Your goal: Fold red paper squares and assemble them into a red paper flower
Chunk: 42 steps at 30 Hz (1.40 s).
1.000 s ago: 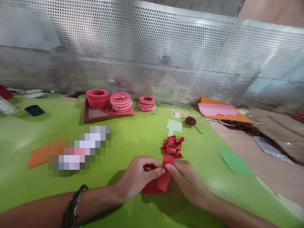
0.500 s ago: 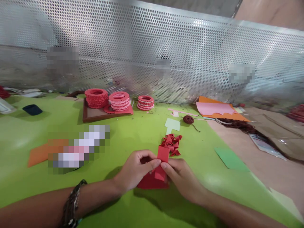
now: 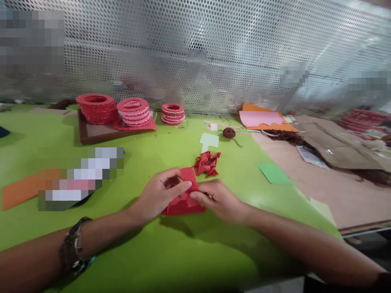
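Note:
A small red paper strip [image 3: 187, 174] is pinched between my two hands. My left hand [image 3: 161, 191] grips it from the left, thumb on top. On the other side my right hand [image 3: 221, 199] holds its right edge between thumb and fingers. Below the strip, a larger red paper piece [image 3: 183, 207] lies on the green table [image 3: 128, 252], partly hidden by my hands. Just beyond them rests a small pile of folded red paper pieces [image 3: 207, 163].
Stacks of red and pink scalloped rings [image 3: 96, 110] stand at the back, some on a brown tray [image 3: 81, 132]. A brown yarn ball [image 3: 229, 132], green paper [image 3: 275, 174], orange paper [image 3: 21, 189] and pink paper [image 3: 259, 119] lie around. A perforated metal screen [image 3: 171, 53] closes the back.
The view has shifted, so the table's things appear further left and higher. The red strip has tilted in my hands, and its lower end no longer shows plainly beneath my thumbs.

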Each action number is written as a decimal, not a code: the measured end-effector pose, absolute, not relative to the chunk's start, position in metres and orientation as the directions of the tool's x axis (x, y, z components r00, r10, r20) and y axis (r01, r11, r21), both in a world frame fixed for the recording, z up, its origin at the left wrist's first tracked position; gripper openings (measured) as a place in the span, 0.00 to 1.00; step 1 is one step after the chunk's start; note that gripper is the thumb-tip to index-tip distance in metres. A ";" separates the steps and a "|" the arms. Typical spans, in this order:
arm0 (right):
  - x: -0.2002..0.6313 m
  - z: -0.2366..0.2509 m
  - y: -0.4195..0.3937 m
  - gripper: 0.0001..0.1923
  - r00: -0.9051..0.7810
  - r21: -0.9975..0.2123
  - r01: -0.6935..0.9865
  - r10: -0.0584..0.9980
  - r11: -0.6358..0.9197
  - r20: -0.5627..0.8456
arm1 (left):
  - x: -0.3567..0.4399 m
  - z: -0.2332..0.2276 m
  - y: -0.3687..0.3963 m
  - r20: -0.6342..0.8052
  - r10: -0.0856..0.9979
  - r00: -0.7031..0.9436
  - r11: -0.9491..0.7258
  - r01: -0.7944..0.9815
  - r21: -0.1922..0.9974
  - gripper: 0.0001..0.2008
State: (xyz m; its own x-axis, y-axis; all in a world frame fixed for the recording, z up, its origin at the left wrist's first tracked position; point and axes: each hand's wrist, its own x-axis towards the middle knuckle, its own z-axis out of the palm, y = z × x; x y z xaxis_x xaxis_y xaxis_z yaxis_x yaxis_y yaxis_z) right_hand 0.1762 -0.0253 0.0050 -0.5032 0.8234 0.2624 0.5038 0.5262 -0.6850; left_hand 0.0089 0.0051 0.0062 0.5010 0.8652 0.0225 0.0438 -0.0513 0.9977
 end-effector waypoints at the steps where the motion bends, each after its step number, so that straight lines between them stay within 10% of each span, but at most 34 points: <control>1: 0.177 0.005 -0.026 0.17 -0.522 -0.677 0.492 0.808 0.547 0.272 | 0.008 0.006 0.005 0.025 0.864 0.503 -0.051 0.039 0.998 0.04; 12: 0.196 0.011 -0.018 0.11 -0.594 -0.422 0.347 0.545 0.837 0.592 | 0.011 0.003 0.011 -0.096 0.865 0.493 0.152 -0.073 0.986 0.04; 25: 0.189 0.014 -0.018 0.10 -0.465 -0.633 0.387 0.735 0.670 0.494 | 0.006 0.009 0.001 0.053 0.840 0.539 -0.166 0.163 0.972 0.10; 42: 0.186 0.011 -0.021 0.10 -0.455 -0.476 0.576 0.745 0.664 0.488 | 0.008 0.006 -0.004 0.001 0.785 0.619 -0.084 0.105 0.991 0.09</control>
State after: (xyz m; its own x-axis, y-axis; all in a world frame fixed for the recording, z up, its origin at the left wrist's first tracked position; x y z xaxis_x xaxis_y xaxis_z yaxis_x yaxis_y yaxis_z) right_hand 0.1859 -0.0214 0.0110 -0.4550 0.7447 0.4882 0.5762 0.6643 -0.4762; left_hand 0.0082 -0.0039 0.0059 0.6194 0.7850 0.0013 0.1046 -0.0841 0.9910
